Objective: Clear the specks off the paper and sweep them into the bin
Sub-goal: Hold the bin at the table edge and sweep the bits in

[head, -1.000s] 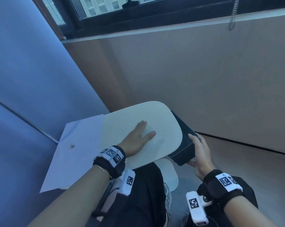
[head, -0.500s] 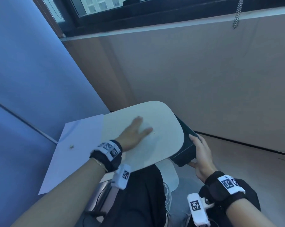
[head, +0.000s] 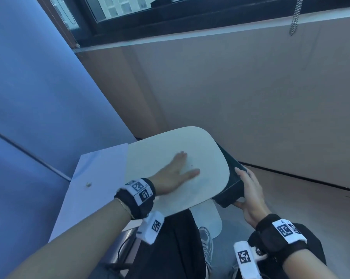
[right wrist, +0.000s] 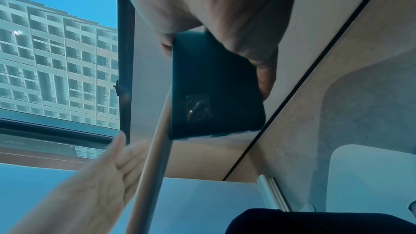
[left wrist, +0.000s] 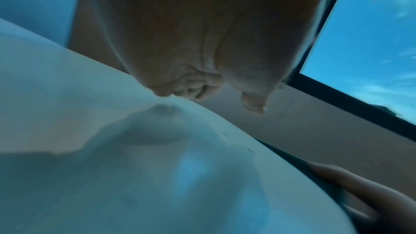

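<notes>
Head view looks steeply down; wrist views sit close, looking up, windows (right wrist: 58, 60) at 10 and 2 o'clock (all share the tabletop (head: 170, 150)).

No readable text; wristbands (head: 140, 189) carry only square black-white marker patterns.

A smooth, cream tabletop (head: 200, 141) is showing a faint sheen, reflecting soft light in the left wrist view. A sheet of matt white paper (head: 97, 178) is lying flat on it. The dark bin (right wrist: 213, 86) is looking like smooth hard plastic, slightly glossy, with a scuffed patch catching light. Black cloth wristbands (head: 137, 200) are looking soft and matt.
</notes>
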